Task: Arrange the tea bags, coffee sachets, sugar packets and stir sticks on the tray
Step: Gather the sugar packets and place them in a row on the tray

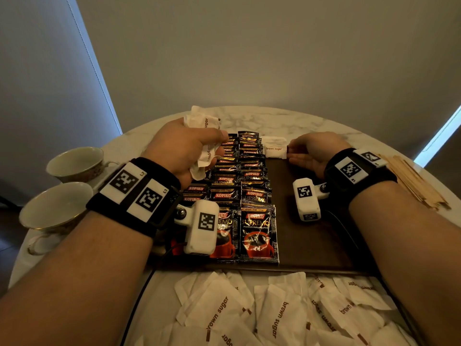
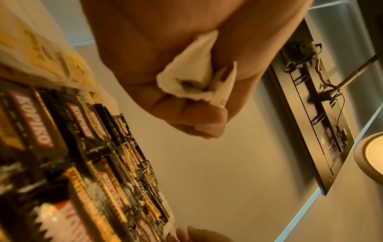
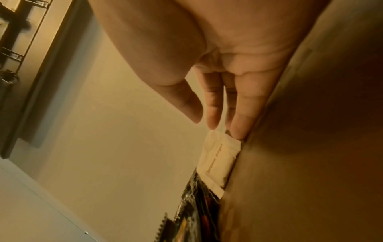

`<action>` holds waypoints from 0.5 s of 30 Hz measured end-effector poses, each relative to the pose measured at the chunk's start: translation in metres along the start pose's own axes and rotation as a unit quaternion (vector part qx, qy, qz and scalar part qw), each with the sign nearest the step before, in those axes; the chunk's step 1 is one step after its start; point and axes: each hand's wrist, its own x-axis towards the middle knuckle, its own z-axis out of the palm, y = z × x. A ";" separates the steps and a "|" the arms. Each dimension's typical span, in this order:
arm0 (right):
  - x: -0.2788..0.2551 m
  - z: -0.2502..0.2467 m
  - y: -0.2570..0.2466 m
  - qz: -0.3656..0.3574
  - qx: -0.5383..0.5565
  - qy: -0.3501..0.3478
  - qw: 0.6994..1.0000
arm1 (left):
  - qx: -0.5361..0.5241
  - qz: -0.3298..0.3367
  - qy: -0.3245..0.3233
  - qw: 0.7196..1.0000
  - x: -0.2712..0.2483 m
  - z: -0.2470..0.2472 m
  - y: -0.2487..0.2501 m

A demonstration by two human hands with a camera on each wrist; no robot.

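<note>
A: Left hand [image 1: 185, 148]: raised over the coffee sachets [image 1: 245, 186], fingers curled tight round a bunch of brown sugar packets [image 1: 203, 123].

B: Right hand [image 1: 313, 152]: fingers straight and relaxed, edge resting on the dark tray [image 1: 321, 236], fingertips [image 3: 238, 131] touching a single brown sugar packet [image 1: 274, 147] at the tray's far edge. Holds nothing.

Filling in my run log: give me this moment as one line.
left hand: grips sugar packets | right hand: open, at lone packet | tray: coffee sachets rowed

two teacups [image 1: 74, 163], round marble table [image 1: 287, 121], grey wall [image 1: 249, 58]
</note>
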 end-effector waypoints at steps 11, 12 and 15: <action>-0.009 0.007 0.000 -0.004 0.019 -0.074 0.997 | 0.022 -0.020 -0.025 0.999 -0.001 0.006 -0.004; -0.010 0.007 0.000 -0.006 0.023 -0.080 0.996 | 0.025 -0.026 -0.026 0.999 -0.001 0.006 -0.004; -0.016 0.007 -0.005 -0.039 0.033 -0.089 0.995 | 0.041 -0.031 -0.059 0.997 -0.003 0.007 -0.004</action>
